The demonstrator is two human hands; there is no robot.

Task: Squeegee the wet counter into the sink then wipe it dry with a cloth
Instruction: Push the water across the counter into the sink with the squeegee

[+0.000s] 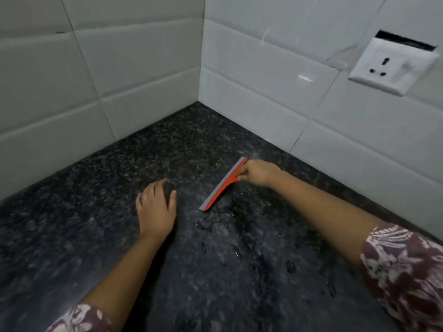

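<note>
While the sink stays out of view, the person works a corner of the dark speckled counter (100, 212) w/ 2 bare hands. Going left to right: tiled wall (60, 87) on the left, then the left hand (155, 209), fingers loosely spread and slightly curled, palm down, low over or resting on the stone & holding nothing; can't tell if the fingertips actually press. Just right of it lies the squeegee (224, 184), red body w/ grey blade, edge down on the counter. Its long axis runs diagonally, near end down-left close to the left thumb, far end up-right toward the back wall. The right hand (257, 172) is closed round the handle at the blade's middle, from the right side, fingers wrapped tight; so the right hand has the tool, the left is near but apart from it. Beads & smears of water (215, 224) sit on the near side of the blade, toward the person, and on down the counter to the right. Farther right a wall socket (388, 68) on the tiles.

Judgement: squeegee step is under way, cloth not yet in play. Since the wet patch lies on the person's side of the blade, a pull toward the body, square to that diagonal axis, looks the likely stroke; direction to the sink can't be told
</note>
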